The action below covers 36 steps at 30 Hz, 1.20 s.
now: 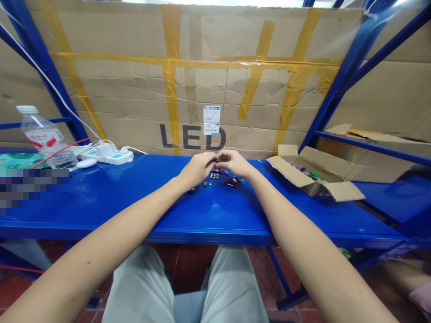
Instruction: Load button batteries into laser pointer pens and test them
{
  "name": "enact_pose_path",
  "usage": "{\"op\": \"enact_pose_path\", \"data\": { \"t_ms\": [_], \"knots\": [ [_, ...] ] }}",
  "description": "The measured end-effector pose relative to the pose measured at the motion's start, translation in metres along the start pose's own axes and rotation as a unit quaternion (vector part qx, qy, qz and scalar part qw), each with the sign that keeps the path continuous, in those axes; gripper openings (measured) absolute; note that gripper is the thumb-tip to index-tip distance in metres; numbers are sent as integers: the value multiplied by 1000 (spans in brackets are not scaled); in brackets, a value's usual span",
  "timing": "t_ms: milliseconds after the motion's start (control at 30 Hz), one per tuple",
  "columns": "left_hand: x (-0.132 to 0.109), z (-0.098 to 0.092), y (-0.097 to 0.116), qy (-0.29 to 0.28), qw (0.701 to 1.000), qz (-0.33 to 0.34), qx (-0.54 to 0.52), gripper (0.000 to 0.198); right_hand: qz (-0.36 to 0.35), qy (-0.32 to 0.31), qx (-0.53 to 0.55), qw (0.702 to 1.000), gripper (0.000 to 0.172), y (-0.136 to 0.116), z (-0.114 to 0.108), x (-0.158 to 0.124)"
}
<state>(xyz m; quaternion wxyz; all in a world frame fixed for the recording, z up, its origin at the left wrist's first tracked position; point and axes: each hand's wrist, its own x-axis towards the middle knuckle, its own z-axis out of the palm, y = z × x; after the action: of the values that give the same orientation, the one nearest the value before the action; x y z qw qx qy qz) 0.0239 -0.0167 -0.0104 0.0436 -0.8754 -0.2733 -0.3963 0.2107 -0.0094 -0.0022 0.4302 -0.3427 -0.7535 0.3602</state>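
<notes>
My left hand (198, 168) and my right hand (234, 162) meet over the middle of the blue shelf (134, 202), fingers pinched together on a small dark part (217, 160) between them; it is too small to name. Just below the hands lie several tiny loose pieces: a cluster of small round silver cells (214, 175), single dark bits (192, 190), and a red clip-like piece (231, 181).
An open cardboard box (316, 177) with small coloured parts stands on the shelf to the right. At the left are a plastic water bottle (43, 137), a white power strip (111, 154) with cables and a white mouse (86, 163). Taped cardboard marked "LED" (191, 137) backs the shelf.
</notes>
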Motion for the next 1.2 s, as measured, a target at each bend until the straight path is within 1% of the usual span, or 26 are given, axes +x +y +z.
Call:
{"op": "enact_pose_path", "data": {
  "t_ms": [100,200,267,333,400,467,500,567,700,767,833,900,967,1000,1033,1067,1100,1200],
  "knots": [
    [0,-3,3,-4,1000,-8,11,21,10,22,12,1000,23,0,-2,1],
    [0,-7,6,-12,1000,-20,14,24,5,36,-5,999,22,2,-5,2],
    [0,-9,6,-33,999,-22,32,22,5,48,-30,998,21,3,-6,2],
    [0,-12,4,-90,993,-15,76,18,11,60,-47,997,19,6,-8,3],
    [-2,-15,2,-174,978,-1,111,16,18,67,-56,996,17,9,-9,3],
    [-4,-16,0,-249,963,12,107,14,20,71,-65,995,17,12,-10,4],
    [-4,-17,0,-273,957,20,96,13,19,72,-73,995,17,13,-10,4],
    [-5,-16,0,-301,949,34,85,14,17,72,-88,993,17,15,-9,4],
    [-4,-13,5,-313,943,35,107,16,15,54,-102,993,17,13,-7,4],
    [-3,-12,6,-303,946,25,111,13,14,41,-106,993,16,10,-7,4],
    [-1,-13,6,-270,957,5,103,10,13,35,-117,992,13,9,-6,3],
    [0,-14,4,-197,977,-21,82,11,16,33,-134,990,10,8,-6,3],
    [1,-15,0,-97,993,-34,55,12,21,23,-147,989,10,6,-5,2],
    [1,-15,-2,-50,997,-33,44,11,22,15,-148,989,10,6,-4,2],
    [2,-14,-4,-15,999,-27,35,10,20,6,-144,989,10,5,-2,1],
    [2,-12,-5,5,999,-18,30,10,14,-4,-136,991,10,3,-1,1],
    [2,-11,-6,12,1000,-8,27,9,6,-14,-126,992,10,2,0,0],
    [2,-5,-7,-3,999,11,31,12,-12,-37,-98,994,8,-1,3,0]
  ]
}}
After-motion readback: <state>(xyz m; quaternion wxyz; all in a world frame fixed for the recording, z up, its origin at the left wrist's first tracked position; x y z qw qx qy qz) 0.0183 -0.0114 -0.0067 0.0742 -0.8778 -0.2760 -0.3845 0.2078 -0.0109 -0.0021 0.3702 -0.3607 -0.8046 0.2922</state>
